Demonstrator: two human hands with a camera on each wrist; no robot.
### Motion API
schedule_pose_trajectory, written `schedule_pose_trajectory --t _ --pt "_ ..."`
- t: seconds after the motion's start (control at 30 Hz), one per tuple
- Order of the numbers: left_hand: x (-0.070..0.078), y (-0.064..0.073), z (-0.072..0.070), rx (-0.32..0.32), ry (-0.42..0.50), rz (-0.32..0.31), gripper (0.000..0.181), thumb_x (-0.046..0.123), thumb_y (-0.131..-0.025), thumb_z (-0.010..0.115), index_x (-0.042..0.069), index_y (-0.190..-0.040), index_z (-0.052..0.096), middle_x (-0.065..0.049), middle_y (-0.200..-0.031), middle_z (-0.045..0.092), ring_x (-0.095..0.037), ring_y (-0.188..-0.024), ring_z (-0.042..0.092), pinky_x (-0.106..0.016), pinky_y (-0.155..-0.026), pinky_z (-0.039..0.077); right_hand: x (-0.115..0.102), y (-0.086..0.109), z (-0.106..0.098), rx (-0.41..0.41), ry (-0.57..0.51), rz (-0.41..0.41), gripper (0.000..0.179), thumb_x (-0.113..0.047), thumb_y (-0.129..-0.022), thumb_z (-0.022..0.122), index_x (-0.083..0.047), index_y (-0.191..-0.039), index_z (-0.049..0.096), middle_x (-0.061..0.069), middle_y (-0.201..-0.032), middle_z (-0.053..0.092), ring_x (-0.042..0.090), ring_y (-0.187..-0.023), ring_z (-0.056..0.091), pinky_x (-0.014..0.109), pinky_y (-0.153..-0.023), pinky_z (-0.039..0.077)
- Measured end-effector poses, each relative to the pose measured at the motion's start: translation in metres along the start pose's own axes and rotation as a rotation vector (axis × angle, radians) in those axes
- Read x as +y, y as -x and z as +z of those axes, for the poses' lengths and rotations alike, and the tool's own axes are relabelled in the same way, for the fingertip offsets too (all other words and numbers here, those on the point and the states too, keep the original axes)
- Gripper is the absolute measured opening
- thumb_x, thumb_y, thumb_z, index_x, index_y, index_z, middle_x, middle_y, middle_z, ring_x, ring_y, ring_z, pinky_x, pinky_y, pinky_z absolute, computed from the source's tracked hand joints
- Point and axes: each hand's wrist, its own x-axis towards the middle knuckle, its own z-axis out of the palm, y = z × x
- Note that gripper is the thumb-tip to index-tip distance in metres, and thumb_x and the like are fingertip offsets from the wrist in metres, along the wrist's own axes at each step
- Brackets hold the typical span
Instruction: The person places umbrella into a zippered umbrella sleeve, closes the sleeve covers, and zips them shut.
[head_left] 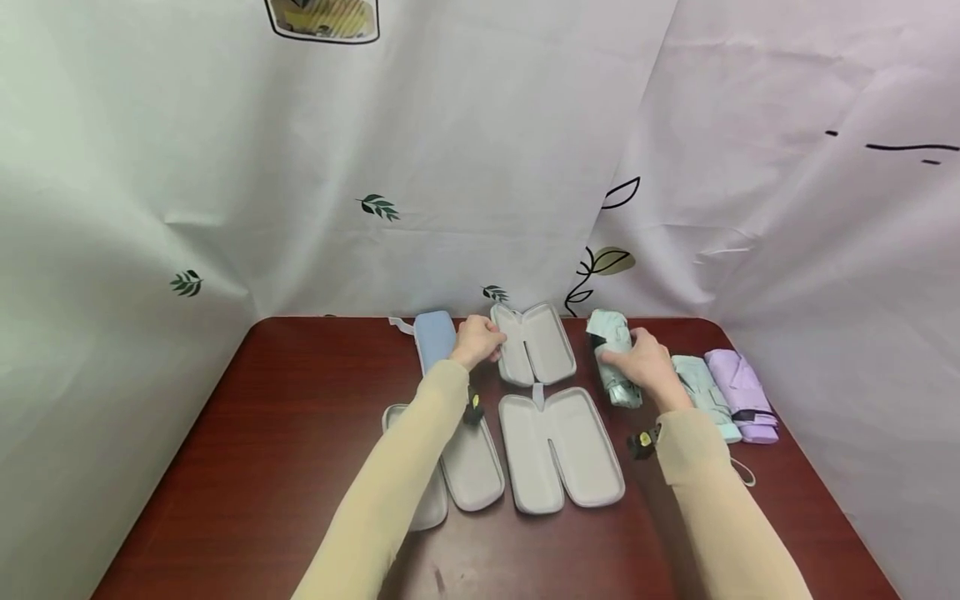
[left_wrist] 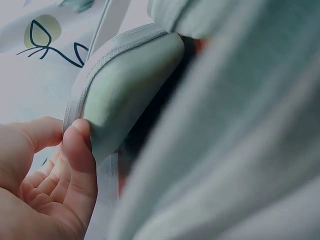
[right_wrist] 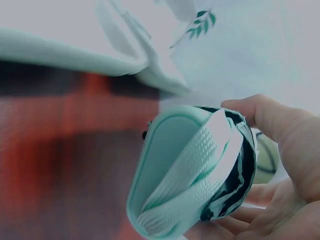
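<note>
At the back of the table stands an open, pale grey zip case (head_left: 551, 343). My left hand (head_left: 478, 340) pinches its left rim between thumb and fingers; in the left wrist view the zipper edge (left_wrist: 75, 97) runs into that pinch. To the right of this case, my right hand (head_left: 643, 362) grips a folded mint-green umbrella (head_left: 611, 333). The right wrist view shows the umbrella's flat handle end (right_wrist: 165, 145) with a pale woven strap (right_wrist: 192, 170) looped over it, the thumb on one side and the fingers curled beneath.
A second open case (head_left: 588, 450) lies in front of the first. Another open case (head_left: 472, 471) and a blue case (head_left: 433, 335) lie partly under my left forearm. Beyond my right hand are another mint umbrella (head_left: 701, 387) and a lilac one (head_left: 738, 387). A fabric backdrop borders the table.
</note>
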Motion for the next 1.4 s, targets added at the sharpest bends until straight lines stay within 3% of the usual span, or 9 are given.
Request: schedule_pose_trajectory --t 0.23,0.5,0.67,0.97,1.4 --pt "-0.002 0.002 -0.005 -0.004 -0.011 0.013 0.012 0.010 -0.088 0.068 0.005 -0.078 0.064 -0.004 -0.056 0.064 -0.011 -0.044 0.059 -0.023 -0.051 0.049 -0.036 -0.012 0.000 0.023 -0.035 -0.055 0.083 -0.038 -0.084 0.070 0.003 -0.145 0.032 0.026 -0.126 0.052 0.040 -0.109 0.052 0.051 -0.088 0.047" --pt "-0.004 0.000 -0.007 -0.011 -0.014 0.000 0.012 0.011 -0.089 0.069 0.005 -0.080 0.063 -0.004 -0.057 0.064 -0.010 -0.044 0.059 -0.023 -0.050 0.051 -0.076 -0.033 0.030 0.060 -0.089 -0.072 0.081 -0.038 -0.081 0.073 -0.002 -0.143 0.036 0.021 -0.128 0.053 0.039 -0.115 0.046 0.051 -0.094 0.042" --pt "-0.005 0.000 -0.007 0.007 -0.033 0.013 0.012 0.012 -0.088 0.069 0.005 -0.080 0.064 -0.005 -0.056 0.064 -0.012 -0.044 0.059 -0.024 -0.050 0.050 -0.092 -0.048 0.054 0.069 -0.082 -0.085 0.079 -0.037 -0.081 0.075 -0.003 -0.142 0.038 0.021 -0.125 0.055 0.037 -0.110 0.052 0.049 -0.090 0.046" --pt "-0.008 -0.005 -0.002 -0.005 -0.027 0.019 0.011 0.011 -0.088 0.069 0.005 -0.078 0.065 -0.004 -0.057 0.064 -0.012 -0.044 0.060 -0.024 -0.049 0.051 -0.089 -0.061 0.082 0.035 -0.034 -0.067 0.073 -0.033 -0.081 0.076 -0.001 -0.136 0.040 0.023 -0.119 0.056 0.038 -0.107 0.057 0.049 -0.088 0.047" --pt "-0.002 -0.001 -0.004 0.017 -0.055 0.052 0.011 0.010 -0.089 0.067 0.006 -0.079 0.064 -0.002 -0.054 0.062 -0.011 -0.044 0.060 -0.022 -0.052 0.049 -0.073 -0.060 0.082 -0.027 0.114 -0.033 0.079 -0.034 -0.082 0.072 -0.001 -0.142 0.034 0.026 -0.129 0.051 0.043 -0.110 0.055 0.054 -0.087 0.046"
